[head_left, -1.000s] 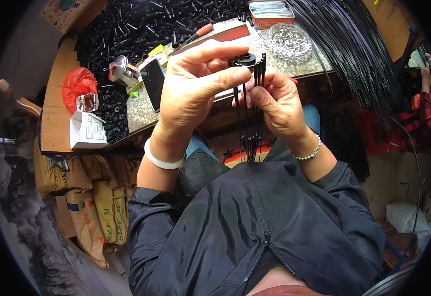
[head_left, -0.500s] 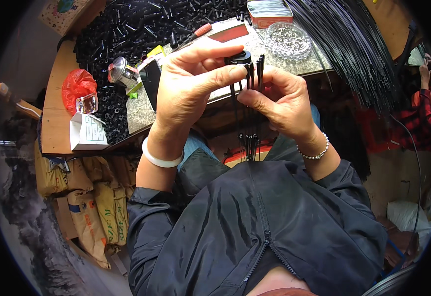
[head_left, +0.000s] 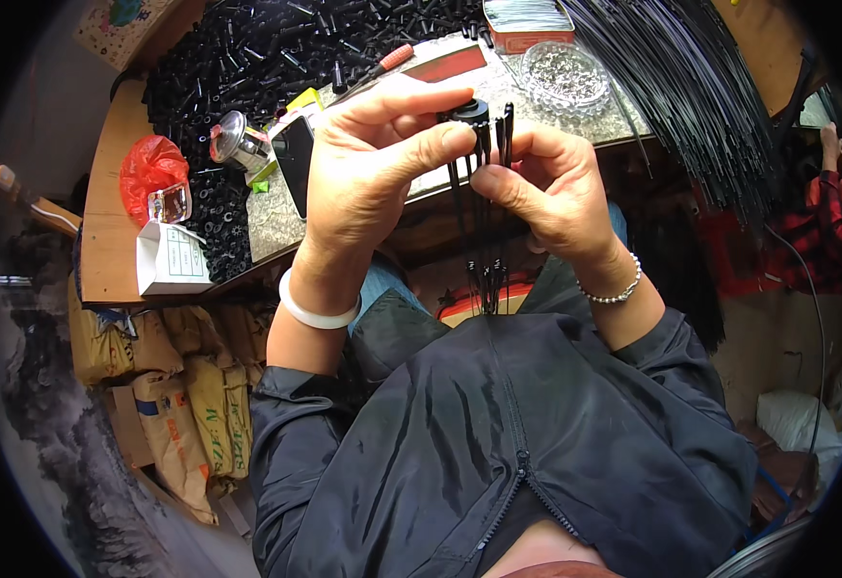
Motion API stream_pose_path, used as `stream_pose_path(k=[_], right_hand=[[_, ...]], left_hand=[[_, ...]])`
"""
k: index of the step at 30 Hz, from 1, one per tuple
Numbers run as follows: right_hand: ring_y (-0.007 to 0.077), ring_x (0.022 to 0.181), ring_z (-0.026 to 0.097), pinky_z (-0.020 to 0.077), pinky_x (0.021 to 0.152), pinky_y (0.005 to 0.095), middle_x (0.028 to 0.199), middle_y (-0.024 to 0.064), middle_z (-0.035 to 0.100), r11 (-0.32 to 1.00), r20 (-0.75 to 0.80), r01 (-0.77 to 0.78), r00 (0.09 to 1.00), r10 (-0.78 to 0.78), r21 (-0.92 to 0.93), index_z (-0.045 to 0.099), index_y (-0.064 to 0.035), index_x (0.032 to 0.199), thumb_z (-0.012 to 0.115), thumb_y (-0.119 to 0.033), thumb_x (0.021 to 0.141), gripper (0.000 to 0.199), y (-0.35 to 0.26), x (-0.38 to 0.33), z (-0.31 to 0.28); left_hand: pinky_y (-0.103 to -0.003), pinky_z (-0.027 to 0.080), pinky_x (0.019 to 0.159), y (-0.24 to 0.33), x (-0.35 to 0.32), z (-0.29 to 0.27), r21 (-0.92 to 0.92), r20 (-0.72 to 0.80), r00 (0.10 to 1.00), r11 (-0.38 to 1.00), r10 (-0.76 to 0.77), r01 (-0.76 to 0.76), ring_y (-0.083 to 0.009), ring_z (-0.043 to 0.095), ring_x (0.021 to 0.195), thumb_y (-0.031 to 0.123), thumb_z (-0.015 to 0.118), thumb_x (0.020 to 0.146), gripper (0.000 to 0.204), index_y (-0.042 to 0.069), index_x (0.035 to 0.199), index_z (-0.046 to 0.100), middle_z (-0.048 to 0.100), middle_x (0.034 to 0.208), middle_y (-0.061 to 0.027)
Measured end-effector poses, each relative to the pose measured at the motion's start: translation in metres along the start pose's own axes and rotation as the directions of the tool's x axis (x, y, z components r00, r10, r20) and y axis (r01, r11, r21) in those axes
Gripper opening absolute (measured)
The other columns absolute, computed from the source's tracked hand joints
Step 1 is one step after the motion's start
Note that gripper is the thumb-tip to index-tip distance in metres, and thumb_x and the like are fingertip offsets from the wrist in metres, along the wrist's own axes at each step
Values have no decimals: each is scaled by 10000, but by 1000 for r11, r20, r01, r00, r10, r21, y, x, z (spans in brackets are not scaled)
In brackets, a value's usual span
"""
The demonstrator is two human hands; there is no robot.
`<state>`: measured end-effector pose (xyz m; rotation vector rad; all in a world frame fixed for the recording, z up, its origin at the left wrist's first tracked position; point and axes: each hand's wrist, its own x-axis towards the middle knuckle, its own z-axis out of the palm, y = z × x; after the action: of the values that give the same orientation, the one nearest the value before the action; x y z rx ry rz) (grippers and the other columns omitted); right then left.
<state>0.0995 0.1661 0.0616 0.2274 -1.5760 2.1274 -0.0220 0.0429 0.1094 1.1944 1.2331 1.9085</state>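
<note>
Between thumb and fingers, my left hand (head_left: 368, 159) holds what looks like an umbrella frame by its round black hub (head_left: 472, 113). Thin black ribs (head_left: 485, 265) hang down from that hub in front of my jacket. Close beside it on the right, my right hand (head_left: 551, 188) is closed in a pinch on a black umbrella rib (head_left: 508, 130) that sticks up above the fingers. Exactly where this rib meets the hub is hidden by my fingers.
Black plastic parts (head_left: 248, 58) cover much of the bench. A glass dish (head_left: 564, 79) of small metal pieces, a red tin (head_left: 529, 27), a phone (head_left: 294, 159) and a screwdriver (head_left: 382, 67) lie there. A bundle of black ribs (head_left: 681, 96) overhangs the right side.
Both hands stay close together at the hub. My right hand and its rib have shifted very slightly, and a little more gap shows between the rib and the others.
</note>
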Motion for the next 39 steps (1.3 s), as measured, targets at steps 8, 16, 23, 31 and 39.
stream_pose_path(k=[8,16,23,31,39], right_hand=[[82,797,582,484,720,218,881,42,613,911,92,-155,987,130,383,530,-20,1036,541,-133,907,172,10,-1,10],[110,811,598,496,736,239,875,71,601,936,116,-86,992,49,342,478,-32,1062,479,-186,939,197,11,-1,12],[95,710,589,491,672,221,848,80,610,915,86,-150,988,127,373,502,-36,1032,479,-206,940,195,7,-1,15],[54,605,536,447,549,181,796,79,633,947,-43,27,999,-14,319,506,-42,924,579,-136,885,126,12,-4,21],[73,715,583,482,623,198,843,67,635,979,-111,92,991,-72,181,484,-31,981,580,-104,879,158,9,-5,35]], left_hand=[[-294,476,847,-3,-2,2,-176,19,1000,984,-20,23,-187,587,924,-15,689,733,314,-25,1034,601,589,976,-101],[-323,471,854,-4,-4,5,-215,-5,1000,976,-23,22,-212,587,940,-1,657,749,290,-17,1034,600,594,1001,-127],[-322,462,866,-2,-4,4,-166,47,999,986,16,-8,-202,588,944,15,672,747,357,-14,1089,575,605,1008,-127],[-311,474,858,11,2,10,55,-44,999,998,-18,20,-199,617,926,80,724,727,673,-39,1299,390,627,1020,-165],[-213,499,722,39,-10,24,664,49,984,730,173,-161,-120,615,817,-81,652,749,297,-70,1043,606,627,946,-111]])
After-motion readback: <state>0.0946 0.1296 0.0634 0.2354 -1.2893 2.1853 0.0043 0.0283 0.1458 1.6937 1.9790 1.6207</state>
